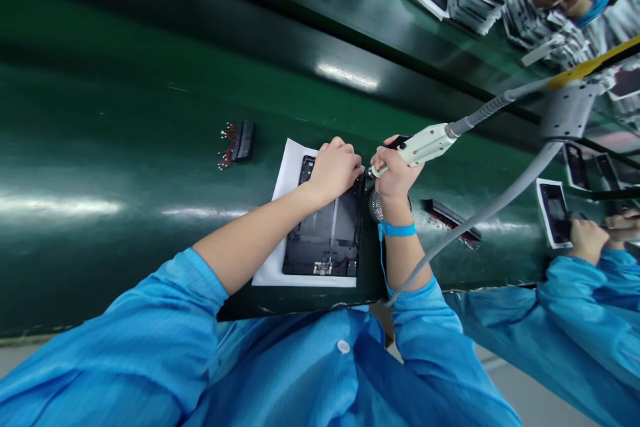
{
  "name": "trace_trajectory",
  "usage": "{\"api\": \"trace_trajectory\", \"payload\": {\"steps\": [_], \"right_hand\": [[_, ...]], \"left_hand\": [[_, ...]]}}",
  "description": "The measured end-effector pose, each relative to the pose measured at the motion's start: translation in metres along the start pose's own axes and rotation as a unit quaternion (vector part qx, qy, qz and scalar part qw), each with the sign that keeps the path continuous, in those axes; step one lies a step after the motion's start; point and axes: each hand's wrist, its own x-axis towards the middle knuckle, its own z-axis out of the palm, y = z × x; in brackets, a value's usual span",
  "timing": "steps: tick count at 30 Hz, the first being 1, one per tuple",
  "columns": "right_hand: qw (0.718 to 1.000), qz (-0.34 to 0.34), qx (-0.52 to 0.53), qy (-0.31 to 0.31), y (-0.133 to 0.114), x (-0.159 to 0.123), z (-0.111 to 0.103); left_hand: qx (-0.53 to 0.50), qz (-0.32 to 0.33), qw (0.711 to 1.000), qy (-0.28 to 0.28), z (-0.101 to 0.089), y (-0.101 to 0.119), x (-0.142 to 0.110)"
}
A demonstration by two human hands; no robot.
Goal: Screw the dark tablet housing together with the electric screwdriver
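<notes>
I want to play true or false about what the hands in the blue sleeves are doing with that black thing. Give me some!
1. The right hand grips a white electric screwdriver on a grey cable. True.
2. The left hand rests on the flat black device panel. True.
3. The panel lies on a red cloth. False: it lies on a white sheet.
4. The right wrist wears a blue strap. True.
5. The conveyor surface is yellow. False: it is dark green.
6. The left hand holds the screwdriver. False: the right hand does.
</notes>
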Motion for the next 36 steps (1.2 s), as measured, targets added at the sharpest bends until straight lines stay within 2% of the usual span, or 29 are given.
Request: {"api": "trace_trajectory", "payload": {"steps": [7, 13, 18, 30, 36], "right_hand": [[0.999, 0.015, 0.037, 0.021, -0.011, 0.000, 0.002], [0.998, -0.038, 0.027, 0.048, -0.032, -0.008, -0.039], [0.999, -0.028, -0.010, 0.039, -0.026, -0.028, -0.060], [0.998, 0.020, 0.036, 0.056, -0.017, -0.031, -0.054], [0.999, 0.011, 0.028, 0.033, -0.017, -0.035, -0.055]], "left_hand": [[0.002, -0.003, 1.000, -0.003, -0.001, -0.001, 0.000], [-0.026, -0.007, 0.999, 0.018, 0.000, -0.003, 0.001], [-0.043, -0.009, 0.999, 0.017, 0.001, -0.005, 0.002], [-0.036, -0.011, 0.999, 0.020, 0.003, -0.008, 0.003], [-0.015, -0.007, 1.000, 0.017, 0.000, -0.006, 0.002]]}}
